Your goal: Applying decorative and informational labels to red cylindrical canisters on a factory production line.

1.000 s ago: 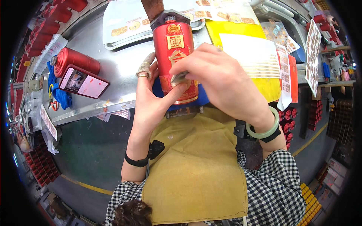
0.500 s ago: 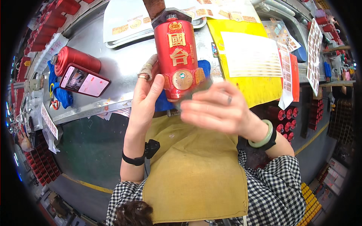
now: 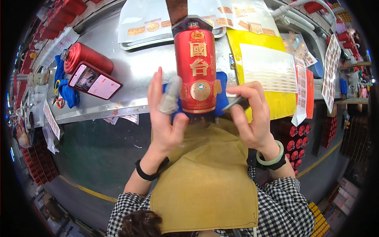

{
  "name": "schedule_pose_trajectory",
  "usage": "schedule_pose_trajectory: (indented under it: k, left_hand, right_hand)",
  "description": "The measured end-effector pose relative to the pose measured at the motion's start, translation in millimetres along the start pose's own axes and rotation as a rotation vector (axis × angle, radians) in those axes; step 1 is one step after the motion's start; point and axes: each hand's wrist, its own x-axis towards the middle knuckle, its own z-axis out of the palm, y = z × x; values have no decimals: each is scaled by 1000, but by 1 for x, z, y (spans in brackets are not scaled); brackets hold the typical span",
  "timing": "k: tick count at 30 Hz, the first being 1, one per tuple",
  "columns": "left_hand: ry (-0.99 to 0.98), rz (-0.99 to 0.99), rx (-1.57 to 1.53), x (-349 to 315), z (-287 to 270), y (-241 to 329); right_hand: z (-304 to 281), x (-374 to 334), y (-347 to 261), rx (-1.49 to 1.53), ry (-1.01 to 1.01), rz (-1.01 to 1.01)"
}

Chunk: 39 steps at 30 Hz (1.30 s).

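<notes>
In front of me a red bottle (image 3: pixel 195 59) with gold characters and a round gold emblem rests on a blue cloth (image 3: pixel 222 85). Its neck end meets a dark metal holder (image 3: pixel 192 20). To the left of the bottle is my left hand (image 3: pixel 164 118), fingers spread and a little blurred, with a pale wrapping on one finger. It appears apart from the bottle. My right hand (image 3: pixel 252 116), off the bottle's lower right side, pinches a dark, flat scraper-like piece (image 3: pixel 237 103). The fingers cover part of that piece.
At left lie another red bottle (image 3: pixel 89 58), a phone (image 3: pixel 94 80) leaning against it, and scissors (image 3: pixel 58 96) by a blue cloth. Decal sheets (image 3: pixel 150 15) lie on a tray at the back. A white sheet (image 3: pixel 266 65) covers part of a yellow board (image 3: pixel 282 108) at right.
My left hand has come off the bottle's side and its fingers have spread. My right hand has drawn back to the right from the bottle's lower end, still with the flat piece.
</notes>
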Motion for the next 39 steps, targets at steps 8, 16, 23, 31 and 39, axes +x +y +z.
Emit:
schedule_pose_trajectory:
  k: [8,16,23,31,39]
  left_hand:
    - [-40,-47,106,-9,8,-6]
    - [-82,-325,-406,18,-13,-33]
    - [-113,-355,-413,24,-23,-32]
    - [-84,-454,-595,21,-22,-36]
    - [-55,-478,-611,17,-11,-40]
  right_hand:
    - [43,7,5,-295,-44,125]
    - [43,18,-2,8,-29,233]
    - [51,16,1,232,34,521]
    - [55,19,0,310,53,594]
    - [55,20,-3,277,56,611]
